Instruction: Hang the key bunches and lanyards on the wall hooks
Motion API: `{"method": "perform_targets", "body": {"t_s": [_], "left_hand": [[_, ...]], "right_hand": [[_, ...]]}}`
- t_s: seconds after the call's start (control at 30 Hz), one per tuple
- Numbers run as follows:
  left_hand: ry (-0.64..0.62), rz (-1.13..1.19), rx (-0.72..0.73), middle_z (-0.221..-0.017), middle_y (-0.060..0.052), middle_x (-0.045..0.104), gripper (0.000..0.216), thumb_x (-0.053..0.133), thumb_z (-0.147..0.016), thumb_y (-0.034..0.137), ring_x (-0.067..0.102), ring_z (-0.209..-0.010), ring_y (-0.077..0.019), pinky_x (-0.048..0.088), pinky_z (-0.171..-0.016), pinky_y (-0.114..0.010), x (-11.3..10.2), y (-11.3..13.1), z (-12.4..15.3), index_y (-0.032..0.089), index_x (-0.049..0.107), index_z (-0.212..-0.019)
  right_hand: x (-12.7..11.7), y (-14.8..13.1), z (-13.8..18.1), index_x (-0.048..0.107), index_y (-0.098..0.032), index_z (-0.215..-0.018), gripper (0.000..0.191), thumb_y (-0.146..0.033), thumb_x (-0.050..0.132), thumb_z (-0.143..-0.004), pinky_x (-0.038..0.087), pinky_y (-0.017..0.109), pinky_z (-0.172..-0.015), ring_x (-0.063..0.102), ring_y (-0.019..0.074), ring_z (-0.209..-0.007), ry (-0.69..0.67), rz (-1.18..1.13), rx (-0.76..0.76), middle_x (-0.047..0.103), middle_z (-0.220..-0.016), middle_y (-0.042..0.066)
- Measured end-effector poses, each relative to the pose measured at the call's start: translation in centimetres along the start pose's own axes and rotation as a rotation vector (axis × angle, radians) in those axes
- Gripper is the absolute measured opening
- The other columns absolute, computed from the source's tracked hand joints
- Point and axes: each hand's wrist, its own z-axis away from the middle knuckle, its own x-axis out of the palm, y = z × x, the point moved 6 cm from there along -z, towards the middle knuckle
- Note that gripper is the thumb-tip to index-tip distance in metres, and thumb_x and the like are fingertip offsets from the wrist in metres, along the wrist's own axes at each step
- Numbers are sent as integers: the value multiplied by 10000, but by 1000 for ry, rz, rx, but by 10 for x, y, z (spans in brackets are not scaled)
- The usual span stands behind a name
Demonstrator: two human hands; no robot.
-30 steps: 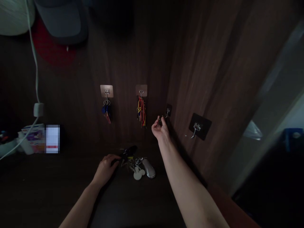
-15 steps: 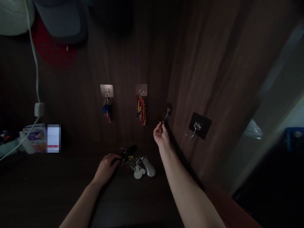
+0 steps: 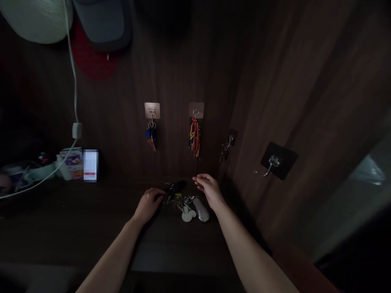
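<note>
The left hand (image 3: pixel 148 205) lies on the dark wooden desk (image 3: pixel 91 228), fingers curved over the end of a black key fob (image 3: pixel 174 188), grip unclear. Just right sit a white mouse-eared tag (image 3: pixel 187 214) and a silver oval fob (image 3: pixel 200 209). The right hand (image 3: pixel 207 189) is empty, fingers loosely extended, near the fob. Higher, a small dark object (image 3: pixel 224 154) hangs below a wall hook (image 3: pixel 230 140).

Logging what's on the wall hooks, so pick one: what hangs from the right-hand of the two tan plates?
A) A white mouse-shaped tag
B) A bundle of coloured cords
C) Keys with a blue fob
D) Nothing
B: the bundle of red, yellow and blue cords hangs from the hook on the right-hand tan plate.
</note>
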Motion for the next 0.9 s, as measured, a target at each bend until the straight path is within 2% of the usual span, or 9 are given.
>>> {"method": "perform_targets", "body": {"t_s": [0.13, 0.27, 0.37, 0.47, 0.53, 0.6, 0.67, 0.8, 0.9], "left_hand": [[35, -3, -31, -955, -44, 652, 195, 486, -772, 225, 573, -956, -205, 424, -889, -348, -2, -3, 1, 219, 646, -884], [60, -15, -15, -1004, -48, 649, 257, 457, -789, 178, 568, -978, -201, 427, -901, -359, -3, -2, 1, 206, 626, -980], [44, -19, 111, -1110, -45, 621, 325, 445, -824, 192, 539, -1044, -194, 410, -940, -380, -3, 11, 2, 224, 572, -1121], [-48, -59, 274, -1269, -31, 533, 377, 434, -863, 258, 462, -1162, -194, 371, -991, -396, 3, 28, 7, 276, 496, -1234], [-111, -100, 306, -1321, -20, 491, 381, 413, -880, 292, 414, -1216, -198, 358, -1006, -400, 9, 33, 8, 294, 476, -1256], [-121, -125, 284, -1304, -27, 507, 378, 401, -886, 311, 417, -1214, -200, 361, -1003, -396, 11, 31, 8, 281, 477, -1255], [-79, -132, 234, -1220, -48, 566, 354, 396, -887, 311, 480, -1144, -199, 387, -974, -382, 10, 25, 6, 246, 510, -1216], [4, -154, 108, -959, -70, 650, 281, 382, -888, 308, 578, -931, -202, 447, -859, -360, 4, 11, 2, 193, 628, -961], [44, -148, 120, -1017, -65, 637, 261, 410, -875, 281, 557, -975, -202, 433, -886, -370, -2, 13, 3, 204, 608, -1026]], "right_hand": [[7, 1, 4, 622, -175, -690, 95, -228, 666, -625, 445, 252, -636, 620, 140, -676, -101, 293, -153, 688, -673, 21], [9, 10, 3, 630, -185, -686, 56, -230, 604, -665, 441, 292, -688, 625, 169, -711, -176, 516, -256, 673, -687, 15], [14, 19, 5, 630, -191, -736, 99, -214, 536, -716, 441, 292, -720, 624, 165, -752, -246, 672, -274, 676, -748, 17], [20, 26, 9, 620, -195, -771, 141, -183, 482, -745, 442, 288, -734, 625, 164, -782, -296, 752, -260, 678, -784, 21], [24, 28, 12, 614, -202, -783, 158, -168, 463, -753, 442, 289, -741, 624, 164, -798, -320, 774, -263, 678, -803, 20], [27, 28, 14, 613, -208, -795, 164, -159, 462, -754, 439, 291, -752, 621, 166, -815, -332, 792, -271, 677, -825, 17], [29, 28, 16, 617, -210, -796, 159, -152, 477, -745, 436, 294, -758, 617, 168, -821, -336, 822, -276, 674, -833, 15], [31, 25, 19, 629, -207, -791, 154, -140, 502, -735, 427, 294, -755, 609, 172, -815, -343, 882, -282, 672, -827, 15], [34, 23, 21, 639, -218, -818, 173, -145, 498, -751, 421, 292, -761, 605, 172, -832, -371, 908, -318, 674, -852, 10]]}}
